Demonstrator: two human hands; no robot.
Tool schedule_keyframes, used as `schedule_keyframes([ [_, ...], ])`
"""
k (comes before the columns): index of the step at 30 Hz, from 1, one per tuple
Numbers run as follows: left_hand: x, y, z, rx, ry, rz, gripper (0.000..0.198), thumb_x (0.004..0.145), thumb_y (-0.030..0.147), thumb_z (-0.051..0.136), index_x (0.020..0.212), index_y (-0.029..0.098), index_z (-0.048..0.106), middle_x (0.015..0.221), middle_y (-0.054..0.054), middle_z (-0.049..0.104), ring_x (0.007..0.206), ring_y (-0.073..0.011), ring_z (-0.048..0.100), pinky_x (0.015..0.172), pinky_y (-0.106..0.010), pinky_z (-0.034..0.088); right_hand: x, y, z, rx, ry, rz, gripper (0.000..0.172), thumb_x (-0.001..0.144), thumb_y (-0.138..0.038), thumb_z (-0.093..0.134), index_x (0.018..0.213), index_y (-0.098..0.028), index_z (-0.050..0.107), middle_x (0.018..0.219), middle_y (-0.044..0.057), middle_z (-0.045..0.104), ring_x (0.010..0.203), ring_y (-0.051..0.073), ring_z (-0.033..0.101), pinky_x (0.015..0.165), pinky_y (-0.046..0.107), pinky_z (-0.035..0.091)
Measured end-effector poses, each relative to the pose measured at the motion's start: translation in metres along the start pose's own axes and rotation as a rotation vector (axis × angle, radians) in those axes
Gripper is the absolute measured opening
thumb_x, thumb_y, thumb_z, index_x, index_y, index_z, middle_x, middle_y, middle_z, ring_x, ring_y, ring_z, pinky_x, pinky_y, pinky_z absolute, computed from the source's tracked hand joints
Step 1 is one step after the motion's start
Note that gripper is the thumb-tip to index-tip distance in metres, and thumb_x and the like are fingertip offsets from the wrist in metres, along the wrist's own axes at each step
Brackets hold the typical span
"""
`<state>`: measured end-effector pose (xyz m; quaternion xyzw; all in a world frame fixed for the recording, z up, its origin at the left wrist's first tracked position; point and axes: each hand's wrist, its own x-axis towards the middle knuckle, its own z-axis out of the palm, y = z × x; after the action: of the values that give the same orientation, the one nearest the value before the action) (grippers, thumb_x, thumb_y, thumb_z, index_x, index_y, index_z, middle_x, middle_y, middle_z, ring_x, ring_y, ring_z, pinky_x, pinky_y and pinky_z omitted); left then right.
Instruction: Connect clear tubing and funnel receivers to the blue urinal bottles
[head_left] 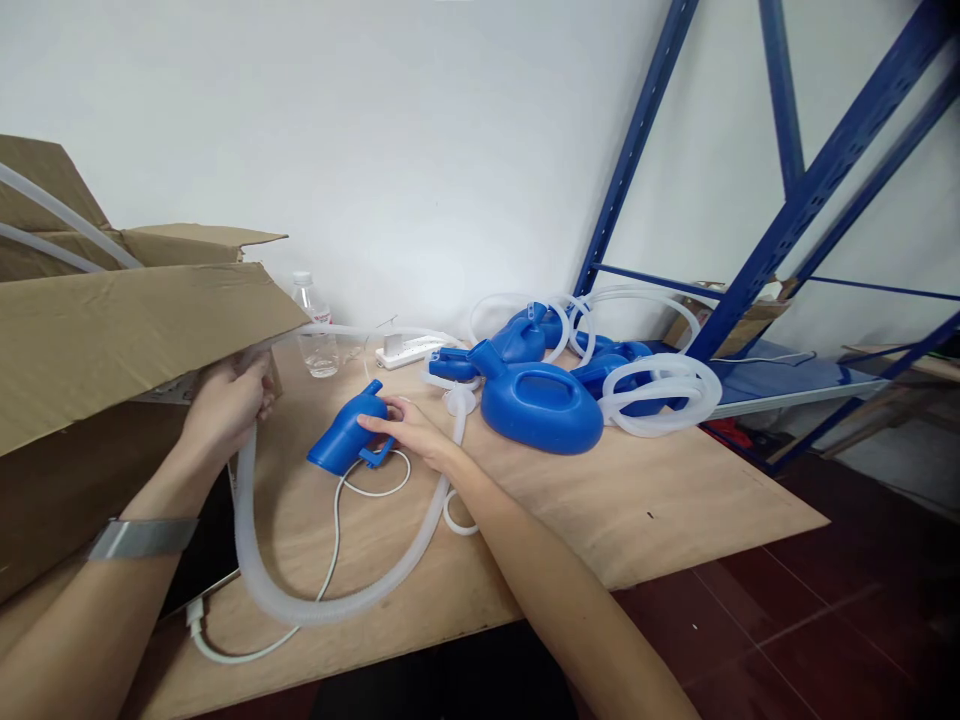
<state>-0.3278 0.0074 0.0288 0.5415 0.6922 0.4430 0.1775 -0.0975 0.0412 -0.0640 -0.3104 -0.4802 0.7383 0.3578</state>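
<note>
My left hand (229, 400) is closed around one end of a long translucent corrugated hose (330, 600) that loops across the plywood table (600, 500). My right hand (409, 428) rests on a small blue plastic funnel piece (341, 438), fingers curled round its handle. The hose's other end (459, 402) lies close to my right hand. Beyond it stands a large blue plastic container (540, 405) with a spout.
An open cardboard box (112, 340) with more hoses stands at left. A water bottle (315, 325) and a white power strip (405, 350) sit near the wall. More blue containers with coiled hoses (652, 390) lie behind. A blue metal rack (795, 190) stands right. A white cable (330, 540) crosses the table.
</note>
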Motion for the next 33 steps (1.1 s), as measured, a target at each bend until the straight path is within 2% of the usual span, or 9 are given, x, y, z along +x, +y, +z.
schedule_keyframes([
  [3, -0.002, 0.02, 0.009, -0.31, -0.021, -0.237, 0.025, 0.093, 0.039, 0.062, 0.096, 0.017, 0.049, 0.073, 0.002, 0.049, 0.054, -0.0071, 0.038, 0.05, -0.025, 0.029, 0.001, 0.003, 0.003, 0.039, 0.026, 0.014, 0.073, 0.072, -0.036, 0.093, 0.134, -0.015, 0.061, 0.112, 0.006, 0.069, 0.078, 0.009, 0.068, 0.059, 0.015, 0.058],
  [6, 0.002, 0.035, 0.018, -0.284, -0.118, -0.294, 0.015, 0.092, 0.025, 0.058, 0.101, 0.014, 0.054, 0.078, -0.001, 0.053, 0.054, -0.0066, 0.041, 0.051, -0.023, 0.031, 0.001, 0.002, 0.005, 0.038, 0.028, 0.055, 0.074, 0.069, -0.035, 0.095, 0.132, -0.016, 0.063, 0.114, 0.006, 0.069, 0.083, 0.008, 0.069, 0.064, 0.013, 0.058],
  [9, 0.013, 0.045, 0.029, -0.257, -0.159, -0.32, 0.019, 0.086, 0.018, 0.057, 0.103, 0.011, 0.057, 0.081, -0.003, 0.055, 0.055, -0.007, 0.043, 0.051, -0.023, 0.032, -0.001, 0.0, 0.007, 0.017, -0.002, 0.063, 0.063, 0.074, -0.033, 0.092, 0.129, -0.016, 0.065, 0.116, 0.005, 0.069, 0.084, 0.007, 0.069, 0.066, 0.012, 0.058],
  [14, 0.03, 0.061, 0.05, 0.204, -0.275, -0.158, 0.034, 0.081, 0.03, 0.053, 0.109, 0.013, 0.062, 0.085, -0.008, 0.065, 0.053, -0.0134, 0.052, 0.047, -0.025, 0.031, -0.002, -0.001, 0.008, -0.033, 0.03, 0.101, 0.066, 0.083, -0.029, 0.086, 0.141, -0.018, 0.058, 0.124, 0.006, 0.068, 0.089, 0.007, 0.068, 0.068, 0.011, 0.056],
  [19, 0.034, 0.088, 0.07, 0.461, -0.381, -0.018, 0.033, 0.073, 0.03, 0.062, 0.101, 0.013, 0.067, 0.059, -0.005, 0.061, 0.044, -0.0195, 0.052, 0.048, -0.029, 0.037, 0.004, 0.008, 0.004, -0.036, -0.039, 0.067, 0.078, 0.074, -0.041, 0.093, 0.14, -0.017, 0.06, 0.123, 0.007, 0.068, 0.087, 0.008, 0.068, 0.069, 0.013, 0.056],
  [23, 0.042, 0.114, 0.07, 0.497, -0.311, 0.058, 0.046, 0.086, 0.03, 0.056, 0.127, 0.01, 0.057, 0.058, -0.002, 0.058, 0.051, -0.0215, 0.056, 0.054, -0.031, 0.042, 0.012, 0.016, 0.001, -0.067, -0.086, 0.045, 0.083, 0.068, -0.052, 0.094, 0.137, -0.016, 0.063, 0.121, 0.008, 0.069, 0.087, 0.009, 0.068, 0.07, 0.014, 0.057],
  [25, 0.05, 0.126, 0.063, 0.473, -0.259, 0.064, 0.043, 0.092, 0.034, 0.052, 0.13, 0.013, 0.051, 0.065, -0.005, 0.062, 0.056, -0.0246, 0.061, 0.055, -0.034, 0.046, 0.014, 0.018, 0.001, -0.083, -0.096, 0.027, 0.082, 0.068, -0.053, 0.093, 0.135, -0.016, 0.064, 0.121, 0.008, 0.069, 0.09, 0.009, 0.068, 0.072, 0.014, 0.057],
  [29, 0.063, 0.152, 0.041, 0.371, -0.074, 0.115, 0.034, 0.088, 0.047, 0.057, 0.112, 0.023, 0.051, 0.073, -0.008, 0.061, 0.065, -0.0331, 0.066, 0.055, -0.042, 0.05, 0.014, 0.017, 0.001, -0.094, -0.105, 0.03, 0.083, 0.07, -0.052, 0.093, 0.138, -0.017, 0.063, 0.124, 0.007, 0.069, 0.093, 0.008, 0.068, 0.075, 0.012, 0.057],
  [33, 0.063, 0.177, 0.016, 0.343, 0.099, 0.097, 0.031, 0.079, 0.048, 0.063, 0.094, 0.023, 0.052, 0.072, -0.01, 0.057, 0.077, -0.0411, 0.069, 0.06, -0.049, 0.053, 0.01, 0.013, 0.0, -0.091, -0.113, 0.019, 0.089, 0.064, -0.051, 0.097, 0.139, -0.018, 0.063, 0.12, 0.007, 0.069, 0.099, 0.012, 0.069, 0.084, 0.019, 0.061],
])
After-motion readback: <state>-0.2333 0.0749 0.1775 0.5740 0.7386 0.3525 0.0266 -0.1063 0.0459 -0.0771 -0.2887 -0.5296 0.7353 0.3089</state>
